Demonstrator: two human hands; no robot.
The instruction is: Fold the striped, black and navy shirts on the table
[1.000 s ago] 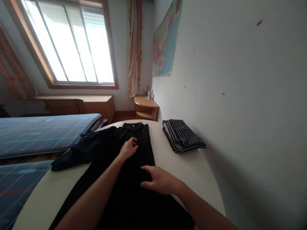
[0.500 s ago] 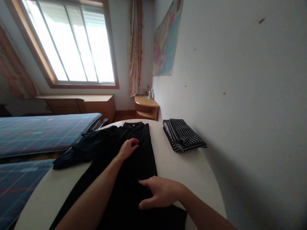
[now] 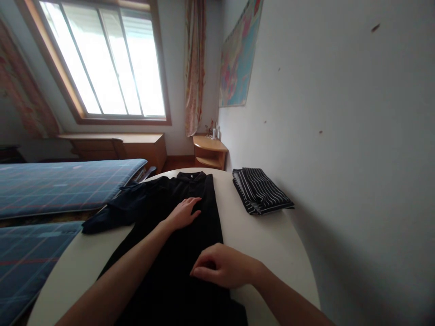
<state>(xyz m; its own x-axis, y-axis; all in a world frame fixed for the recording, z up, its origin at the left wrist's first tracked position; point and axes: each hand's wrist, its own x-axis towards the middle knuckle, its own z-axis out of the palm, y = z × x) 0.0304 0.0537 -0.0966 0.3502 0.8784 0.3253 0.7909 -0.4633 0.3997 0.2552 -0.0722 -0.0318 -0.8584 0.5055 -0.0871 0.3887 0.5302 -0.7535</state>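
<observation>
Black and collared, the garment (image 3: 208, 217) is lying on the worktop (image 3: 265, 240) beneath both hands, its long axis running from the near side away to the collar (image 3: 191, 176) at the far end. The left hand (image 3: 183, 214) is lying nearer the collar, fingers loosely extended and thumb apart, while the right hand (image 3: 226, 265) is sitting lower down by the garment's right edge, fingers curled toward the thumb; whether they are pinching fabric I cannot tell

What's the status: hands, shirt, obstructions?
Left hand open over black collared shirt; right hand curled by its right edge, grip unclear. Shirt lying on white table. Folded striped cloth apart, to the right.
</observation>
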